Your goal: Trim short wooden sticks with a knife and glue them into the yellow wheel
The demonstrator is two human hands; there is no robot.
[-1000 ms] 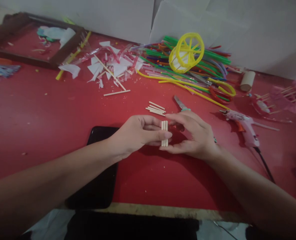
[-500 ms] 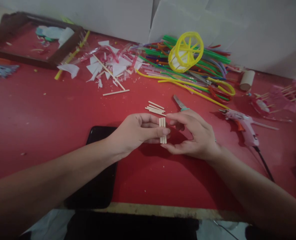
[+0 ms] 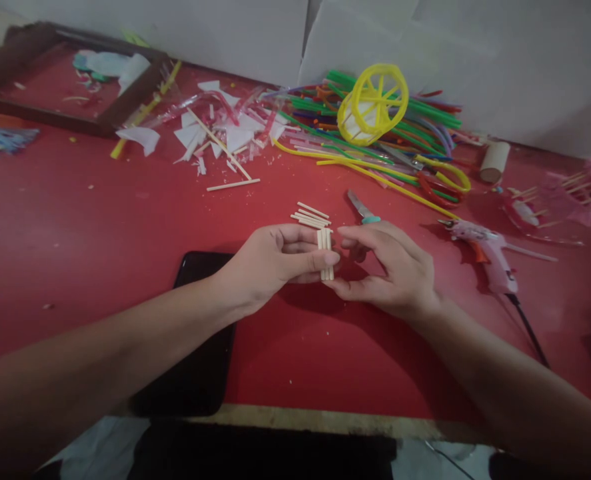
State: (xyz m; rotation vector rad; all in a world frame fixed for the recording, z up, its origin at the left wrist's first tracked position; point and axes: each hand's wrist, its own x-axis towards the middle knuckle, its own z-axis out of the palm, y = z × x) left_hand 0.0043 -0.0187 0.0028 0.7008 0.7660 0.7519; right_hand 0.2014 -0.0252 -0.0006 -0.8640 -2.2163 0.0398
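Note:
Pinched between the thumb and fingers of my left hand (image 3: 285,257) is a small row of short wooden sticks (image 3: 324,239), held upright side by side. My right hand (image 3: 395,267) is at their right, thumb and forefinger apart, with the thumb tip at the lower end of the sticks. Nothing is gripped in it. Just beyond the hands, several more cut wooden sticks (image 3: 311,215) lie on the red table. A knife (image 3: 359,205) with a teal handle lies behind my right hand, its handle partly hidden.
A pink glue gun (image 3: 490,253) with a cord lies at the right. Pipe cleaners (image 3: 425,120), scissors (image 3: 440,183) and a yellow wheeled frame (image 3: 375,100) sit at the back. Paper scraps (image 3: 238,137) lie back left, near a brown frame (image 3: 40,110). A black phone-like slab (image 3: 200,373) lies under my left forearm.
The held sticks have shifted slightly upward in my left hand's pinch. My right forefinger has drawn a little away from their top end.

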